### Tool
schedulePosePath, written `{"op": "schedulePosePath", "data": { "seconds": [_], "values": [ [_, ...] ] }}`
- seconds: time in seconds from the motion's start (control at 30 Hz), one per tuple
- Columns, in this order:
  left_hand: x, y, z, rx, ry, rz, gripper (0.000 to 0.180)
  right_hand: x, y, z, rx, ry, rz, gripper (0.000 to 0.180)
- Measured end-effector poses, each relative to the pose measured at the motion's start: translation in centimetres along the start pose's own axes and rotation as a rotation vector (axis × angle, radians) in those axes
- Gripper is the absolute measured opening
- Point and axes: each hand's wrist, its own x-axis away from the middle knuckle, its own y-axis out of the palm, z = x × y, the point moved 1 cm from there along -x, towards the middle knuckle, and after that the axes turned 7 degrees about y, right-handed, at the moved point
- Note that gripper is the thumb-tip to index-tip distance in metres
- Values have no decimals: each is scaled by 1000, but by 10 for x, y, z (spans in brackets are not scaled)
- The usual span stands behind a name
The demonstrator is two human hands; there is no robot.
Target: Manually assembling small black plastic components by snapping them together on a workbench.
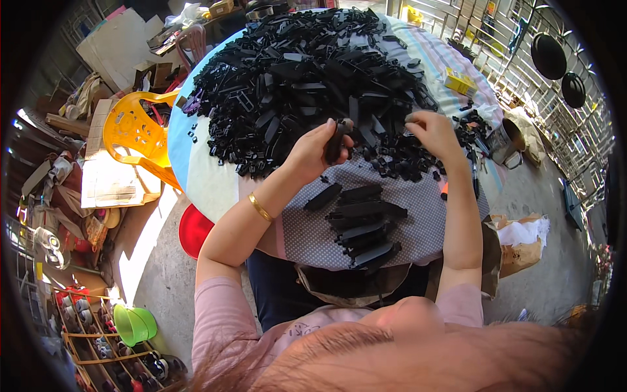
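My left hand [317, 145], with a gold bangle on its wrist, is closed around a black plastic part [336, 144] above the near edge of the pile. To its right my right hand [433, 132] hangs with thumb and fingers pinched together; whatever they hold, if anything, is too small to make out. Behind both hands spreads a large heap of black plastic parts [287, 85], long curved ones mixed with small clips. Close to me, several long black pieces [366, 219] lie roughly side by side in a stack on the dotted cloth [424, 228].
A round table with a striped cloth [202, 160] bears it all. At its right sit a yellow box [460, 83] and a metal mug [506, 140]. A yellow plastic chair [124, 134] and a red basin [194, 232] stand left. An open bag [353, 284] is at my lap.
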Motion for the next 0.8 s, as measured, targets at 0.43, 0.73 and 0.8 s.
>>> {"op": "schedulePosePath", "data": {
  "seconds": [0.43,0.73,0.8],
  "values": [
    [11,12,-2,-118,21,-66,32,0,13,-9,300,-82,-164,20],
    [7,4,-7,-22,-16,-18,29,16,34,-53,-737,-56,-221,17],
    [6,3,-9,-20,-14,0,27,21,41,-61,-688,-52,-230,23]
  ]
}}
